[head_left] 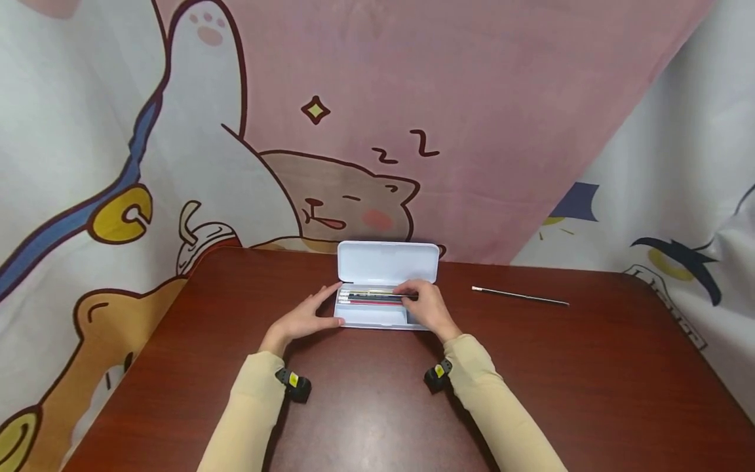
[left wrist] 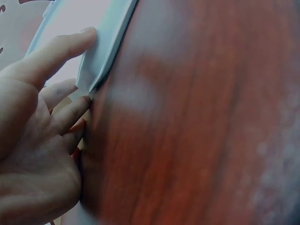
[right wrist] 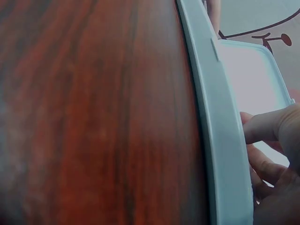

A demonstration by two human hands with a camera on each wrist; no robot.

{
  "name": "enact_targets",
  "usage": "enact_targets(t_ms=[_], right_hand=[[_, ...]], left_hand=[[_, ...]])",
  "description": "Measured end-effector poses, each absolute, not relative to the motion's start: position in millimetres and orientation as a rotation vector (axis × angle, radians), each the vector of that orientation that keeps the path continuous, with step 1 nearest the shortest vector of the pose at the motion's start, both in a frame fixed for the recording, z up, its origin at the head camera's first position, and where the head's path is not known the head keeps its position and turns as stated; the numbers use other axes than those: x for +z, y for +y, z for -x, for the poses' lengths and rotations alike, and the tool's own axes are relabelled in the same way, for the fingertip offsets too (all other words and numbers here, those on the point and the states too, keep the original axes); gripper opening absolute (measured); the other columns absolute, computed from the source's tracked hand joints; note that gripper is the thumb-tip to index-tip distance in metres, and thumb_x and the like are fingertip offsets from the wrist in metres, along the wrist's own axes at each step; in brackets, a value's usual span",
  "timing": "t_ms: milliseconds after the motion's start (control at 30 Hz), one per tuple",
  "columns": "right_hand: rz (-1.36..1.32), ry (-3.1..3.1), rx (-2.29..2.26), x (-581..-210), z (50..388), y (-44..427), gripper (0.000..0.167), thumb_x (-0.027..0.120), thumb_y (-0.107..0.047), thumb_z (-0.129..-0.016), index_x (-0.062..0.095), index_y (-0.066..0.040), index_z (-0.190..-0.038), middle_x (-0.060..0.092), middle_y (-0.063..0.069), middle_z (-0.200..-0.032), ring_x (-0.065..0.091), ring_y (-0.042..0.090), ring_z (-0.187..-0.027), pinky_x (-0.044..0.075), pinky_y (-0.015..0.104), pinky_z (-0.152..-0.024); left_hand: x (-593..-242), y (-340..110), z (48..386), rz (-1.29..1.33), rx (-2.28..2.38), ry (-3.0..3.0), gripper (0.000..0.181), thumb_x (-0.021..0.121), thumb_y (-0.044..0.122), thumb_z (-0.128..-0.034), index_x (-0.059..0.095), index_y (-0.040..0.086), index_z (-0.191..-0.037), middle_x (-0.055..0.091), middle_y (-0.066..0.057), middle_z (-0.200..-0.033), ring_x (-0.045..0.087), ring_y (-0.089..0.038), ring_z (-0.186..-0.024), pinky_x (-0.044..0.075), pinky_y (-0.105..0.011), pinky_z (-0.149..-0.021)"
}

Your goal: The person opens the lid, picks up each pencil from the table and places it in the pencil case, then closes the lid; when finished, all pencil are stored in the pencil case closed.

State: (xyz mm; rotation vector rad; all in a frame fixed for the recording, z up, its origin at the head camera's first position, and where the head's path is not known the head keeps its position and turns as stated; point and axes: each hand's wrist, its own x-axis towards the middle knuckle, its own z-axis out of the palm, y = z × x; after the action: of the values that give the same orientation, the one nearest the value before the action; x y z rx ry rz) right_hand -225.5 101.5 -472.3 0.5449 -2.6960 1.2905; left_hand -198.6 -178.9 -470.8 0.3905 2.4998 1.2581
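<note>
A white pencil case [head_left: 371, 317] stands on the table with its lid [head_left: 388, 262] raised at the back. Several pencils [head_left: 368, 298] lie side by side in its rear compartment, one of them red. My left hand [head_left: 301, 320] is spread at the case's left end, thumb on the front corner and a finger near the hinge; the left wrist view shows the thumb straight over the rim. My right hand [head_left: 429, 305] reaches over the case's right part and pinches a dark pencil at its right end. In the right wrist view its fingers [right wrist: 265, 126] are partly hidden behind the case wall.
A dark pencil with a white end [head_left: 519, 295] lies on the brown table [head_left: 354, 406] to the right of the case. Behind the table hangs a cartoon-printed cloth [head_left: 472, 131]. The case's front compartment lies nearest me.
</note>
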Motion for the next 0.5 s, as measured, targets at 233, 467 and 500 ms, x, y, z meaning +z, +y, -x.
enact_targets(t_ms=[233, 467, 500], right_hand=[[-0.578, -2.692, 1.335, -471.2, 225.8, 108.2, 0.022, 0.063, 0.008, -0.082, 0.073, -0.002, -0.099, 0.069, 0.011, -0.1, 0.061, 0.027, -0.099, 0.046, 0.044, -0.09], [-0.535, -2.638, 1.382, -465.4, 223.0, 126.0, 0.018, 0.065, 0.007, -0.083, 0.073, -0.001, -0.097, 0.069, 0.012, -0.099, 0.061, 0.028, -0.095, 0.046, 0.045, -0.086], [-0.524, -2.635, 1.381, -464.9, 222.7, 129.1, 0.017, 0.065, 0.006, -0.083, 0.073, -0.001, -0.097, 0.069, 0.012, -0.099, 0.06, 0.028, -0.094, 0.046, 0.045, -0.085]], left_hand=[[-468.2, -179.7, 197.2, -0.389, 1.257, 2.501, 0.084, 0.072, 0.031, -0.085, 0.027, 0.013, -0.153, 0.015, -0.022, -0.157, 0.006, -0.038, -0.145, 0.013, -0.065, -0.108], [-470.6, -180.3, 198.0, -0.41, 1.253, 2.507, 0.084, 0.072, 0.03, -0.0854, 0.027, 0.012, -0.153, 0.016, -0.023, -0.157, 0.007, -0.039, -0.144, 0.015, -0.065, -0.107], [-470.5, -180.3, 197.9, -0.408, 1.256, 2.506, 0.084, 0.072, 0.03, -0.0853, 0.027, 0.012, -0.153, 0.016, -0.023, -0.157, 0.007, -0.039, -0.144, 0.015, -0.064, -0.107]])
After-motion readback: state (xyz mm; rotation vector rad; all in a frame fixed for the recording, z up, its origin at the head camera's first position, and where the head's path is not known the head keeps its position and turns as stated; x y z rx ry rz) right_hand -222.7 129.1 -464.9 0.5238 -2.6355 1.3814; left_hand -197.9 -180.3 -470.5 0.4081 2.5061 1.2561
